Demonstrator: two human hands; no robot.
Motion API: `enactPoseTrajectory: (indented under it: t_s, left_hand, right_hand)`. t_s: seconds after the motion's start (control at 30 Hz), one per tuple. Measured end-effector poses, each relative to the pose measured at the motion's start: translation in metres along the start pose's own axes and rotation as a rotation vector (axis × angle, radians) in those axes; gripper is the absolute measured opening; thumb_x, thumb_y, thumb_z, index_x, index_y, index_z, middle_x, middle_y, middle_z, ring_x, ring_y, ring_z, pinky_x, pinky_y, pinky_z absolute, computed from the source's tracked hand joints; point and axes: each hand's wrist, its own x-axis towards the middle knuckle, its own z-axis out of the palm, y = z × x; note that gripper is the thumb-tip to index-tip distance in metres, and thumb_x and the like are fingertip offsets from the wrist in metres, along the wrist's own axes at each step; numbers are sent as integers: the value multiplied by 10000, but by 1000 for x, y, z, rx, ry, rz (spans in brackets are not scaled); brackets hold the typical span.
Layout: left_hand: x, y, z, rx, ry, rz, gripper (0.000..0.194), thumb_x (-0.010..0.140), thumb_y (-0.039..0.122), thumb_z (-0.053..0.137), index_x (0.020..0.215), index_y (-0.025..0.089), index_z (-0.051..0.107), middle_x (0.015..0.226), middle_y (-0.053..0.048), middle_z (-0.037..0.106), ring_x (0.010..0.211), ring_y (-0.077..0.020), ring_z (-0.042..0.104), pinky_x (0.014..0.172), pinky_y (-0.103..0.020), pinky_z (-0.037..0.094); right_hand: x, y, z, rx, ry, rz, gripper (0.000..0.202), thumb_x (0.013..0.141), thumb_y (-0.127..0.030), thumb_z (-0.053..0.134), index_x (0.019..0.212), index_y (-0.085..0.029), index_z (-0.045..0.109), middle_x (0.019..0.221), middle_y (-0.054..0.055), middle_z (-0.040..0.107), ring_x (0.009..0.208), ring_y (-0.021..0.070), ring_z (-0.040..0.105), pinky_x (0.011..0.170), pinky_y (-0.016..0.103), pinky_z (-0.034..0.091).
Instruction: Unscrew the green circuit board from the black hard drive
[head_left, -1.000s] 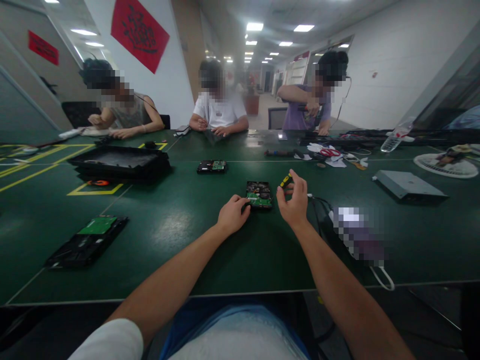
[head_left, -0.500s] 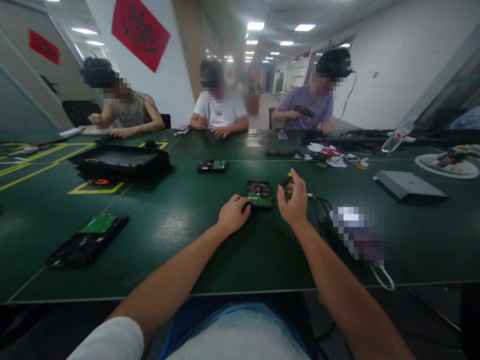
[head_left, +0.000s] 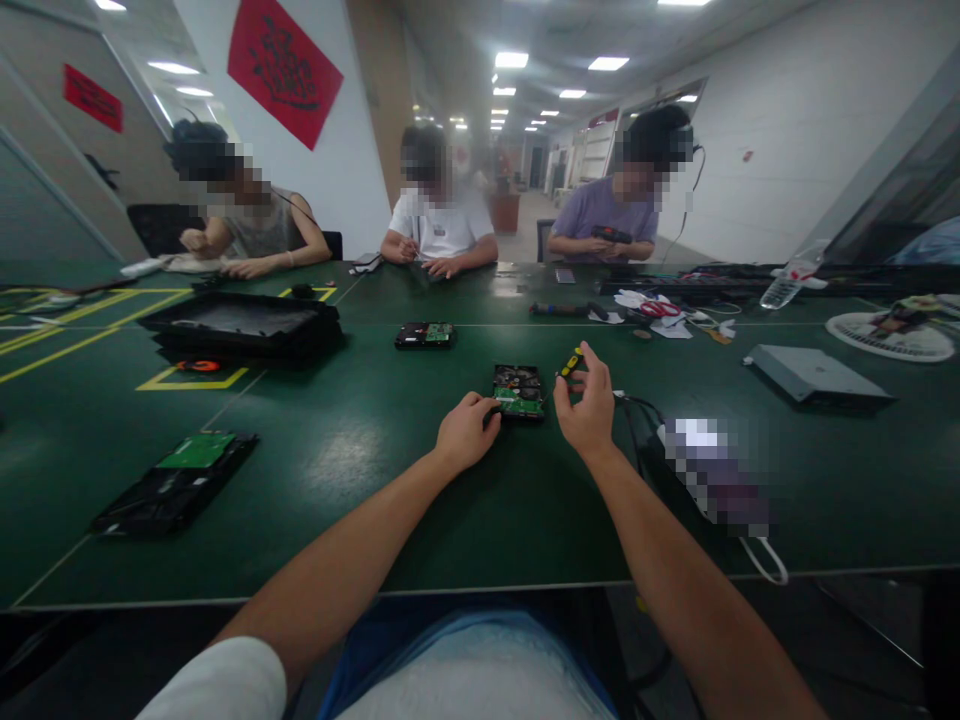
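Note:
On the green table in front of me lies a hard drive (head_left: 517,385) with a green circuit board along its near side. My left hand (head_left: 466,430) is closed on the drive's near left edge, fingertips against the board's corner. Just right of the drive, my right hand (head_left: 586,400) grips a small screwdriver (head_left: 572,363) by its black and yellow handle. The screwdriver is tilted and held apart from the drive; its tip is hard to make out.
A second hard drive (head_left: 425,335) lies farther back. A larger black device with a green board (head_left: 180,480) is at left, near a black tray (head_left: 247,325). A phone (head_left: 712,475) with cables and a grey metal box (head_left: 817,375) lie right. Three people sit opposite.
The screwdriver has turned in my right hand, so more of its yellow and black handle shows. My left hand and the hard drive stay in place. The person at right has lowered a power tool.

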Motion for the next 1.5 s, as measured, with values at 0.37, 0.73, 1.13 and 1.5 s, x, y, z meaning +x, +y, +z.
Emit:
enactPoseTrajectory:
  t_s: [0.37, 0.73, 1.13, 1.5]
  left_hand:
    - [0, 1, -2, 0, -14, -8, 335, 1013, 350, 581, 1300, 226, 703, 1189, -76, 658, 887, -190, 673, 788, -328, 546]
    - [0, 2, -1, -2, -19, -26, 348, 1009, 345, 586, 1317, 230, 701, 1202, -83, 659, 898, -192, 677, 817, -332, 553]
    - [0, 3, -4, -9, -24, -19, 339, 1013, 345, 578, 1307, 227, 702, 1205, -87, 658, 890, -192, 679, 796, -326, 552]
    - [0, 4, -3, -9, -29, -36, 339, 1016, 349, 577, 1304, 223, 703, 1204, -85, 655, 911, -193, 679, 849, -327, 553]
  right_hand:
    - [-1, 4, 3, 32, 12, -30, 676, 957, -293, 611, 1580, -228, 359, 1448, 181, 531, 997, 224, 695, 778, 390, 670]
    - [-3, 8, 7, -4, 85, -23, 713, 950, -340, 644, 1585, -221, 342, 1361, 165, 553, 973, 234, 667, 804, 416, 639]
    - [28, -19, -41, -313, 149, 124, 612, 927, -275, 572, 1518, -214, 427, 1332, 203, 564, 1228, 393, 587, 1023, 634, 510]
    - [-1, 22, -79, -556, -94, 616, 705, 821, -202, 625, 1501, -167, 441, 1248, 261, 563, 1069, 442, 668, 899, 658, 525]
